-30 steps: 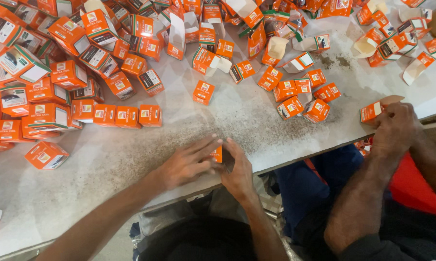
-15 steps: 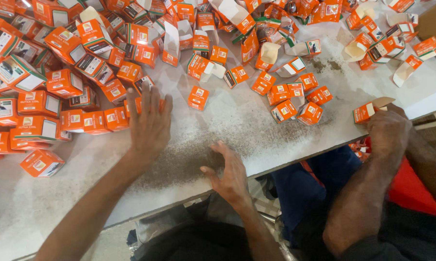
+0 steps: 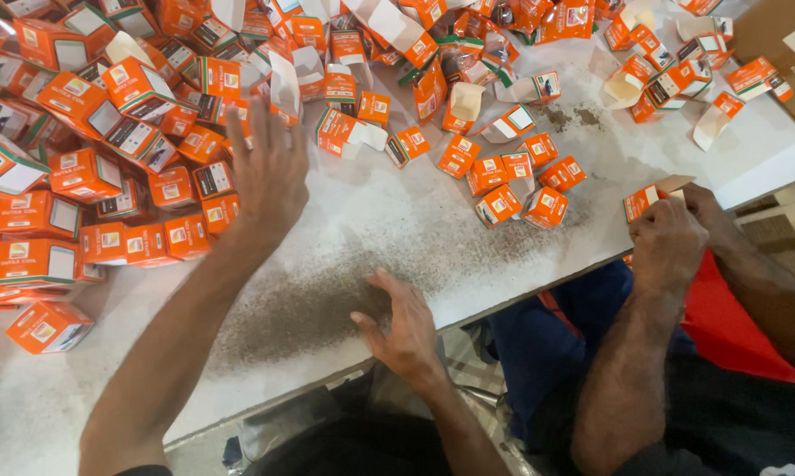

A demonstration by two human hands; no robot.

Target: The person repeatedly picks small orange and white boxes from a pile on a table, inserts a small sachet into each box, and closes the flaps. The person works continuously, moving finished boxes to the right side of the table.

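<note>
My left hand (image 3: 270, 172) reaches out over the white table (image 3: 353, 211), fingers spread, blurred, hovering at the edge of a heap of small orange boxes (image 3: 142, 132). It holds nothing. My right hand (image 3: 402, 322) lies near the table's front edge with its fingers apart, resting on a patch of dark powder (image 3: 300, 304) scattered over the surface. It holds nothing as well.
Another person at the right holds a small orange box (image 3: 646, 198) in both hands (image 3: 671, 234) at the table edge. More orange boxes (image 3: 512, 181), some open, lie across the middle and back. A brown carton (image 3: 781, 48) stands at the far right.
My hands were together at the front edge on a small orange box; the left has since moved up and left toward the heap, and the right stays low, now with nothing in it.
</note>
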